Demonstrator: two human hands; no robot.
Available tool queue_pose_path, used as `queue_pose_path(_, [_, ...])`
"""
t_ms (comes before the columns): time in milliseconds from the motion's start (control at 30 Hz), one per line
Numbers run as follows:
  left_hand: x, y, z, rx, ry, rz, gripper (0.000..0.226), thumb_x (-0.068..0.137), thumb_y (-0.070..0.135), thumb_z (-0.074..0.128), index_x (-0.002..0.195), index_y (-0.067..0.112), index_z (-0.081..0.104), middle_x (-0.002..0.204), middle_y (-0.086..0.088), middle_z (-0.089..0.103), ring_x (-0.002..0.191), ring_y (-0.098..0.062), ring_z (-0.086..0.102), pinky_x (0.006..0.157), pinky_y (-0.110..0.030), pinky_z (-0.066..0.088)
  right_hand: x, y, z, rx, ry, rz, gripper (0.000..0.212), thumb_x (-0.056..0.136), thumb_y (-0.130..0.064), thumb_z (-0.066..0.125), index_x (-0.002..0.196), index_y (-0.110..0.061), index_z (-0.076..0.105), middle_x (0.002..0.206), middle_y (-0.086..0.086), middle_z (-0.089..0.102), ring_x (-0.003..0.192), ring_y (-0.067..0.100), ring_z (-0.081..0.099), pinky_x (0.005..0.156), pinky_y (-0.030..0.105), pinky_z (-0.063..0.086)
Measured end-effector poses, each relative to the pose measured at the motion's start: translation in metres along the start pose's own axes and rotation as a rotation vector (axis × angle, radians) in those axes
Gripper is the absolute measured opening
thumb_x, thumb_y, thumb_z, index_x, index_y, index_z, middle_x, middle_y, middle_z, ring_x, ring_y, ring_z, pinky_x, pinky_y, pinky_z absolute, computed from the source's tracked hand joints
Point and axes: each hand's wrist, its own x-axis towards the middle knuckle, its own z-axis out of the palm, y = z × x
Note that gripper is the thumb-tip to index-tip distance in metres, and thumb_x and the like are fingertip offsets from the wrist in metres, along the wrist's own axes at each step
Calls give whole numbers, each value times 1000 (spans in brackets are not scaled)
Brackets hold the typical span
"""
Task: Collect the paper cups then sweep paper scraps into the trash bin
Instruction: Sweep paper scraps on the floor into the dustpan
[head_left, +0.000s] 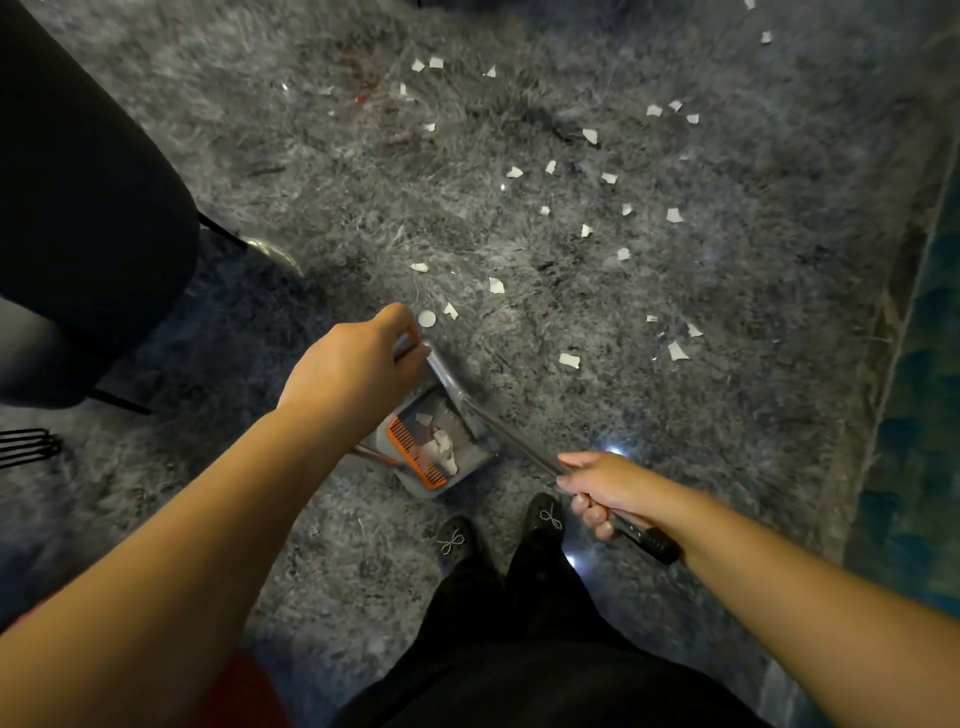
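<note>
Head view, looking down at grey speckled stone floor (727, 415). Grey plastic dustpan with orange comb edge (434, 447) near feet, tilted up, likely to keep collected white scraps inside. Left hand (358, 364) curled round dustpan's upright handle. Right hand (608, 488) gripping slim metal broom pole with black grip (524, 447), angled toward pan. Torn white paper scraps (571, 208) scattered ahead, unswept. No cups, no trash bin visible.
</note>
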Motion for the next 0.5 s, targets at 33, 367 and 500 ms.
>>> queue_pose_path(33, [-1, 0, -1, 1, -8, 4, 20, 94, 42, 55, 95, 24, 48, 73, -5, 62, 63, -27, 59, 58, -46, 53, -4, 0, 0, 15, 18, -13, 55, 100, -12, 45, 149, -27, 25, 49, -1, 41, 32, 6, 32, 35, 14, 29])
queue_pose_path(367, [18, 18, -5, 33, 23, 149, 18, 94, 40, 56, 96, 24, 48, 66, -5, 56, 59, -27, 54, 51, -39, 45, -21, -4, -30, 189, 206, -155, 52, 101, -11, 42, 148, -25, 26, 56, 4, 38, 30, 9, 31, 34, 15, 29])
queue_pose_path(500, [44, 42, 0, 51, 33, 197, 20, 94, 40, 57, 99, 22, 50, 65, -2, 54, 58, -28, 52, 48, -33, 39, -20, -17, -68, 211, 248, -198, 34, 101, -9, 40, 127, -32, 38, 56, 5, 35, 29, 8, 29, 36, 14, 28])
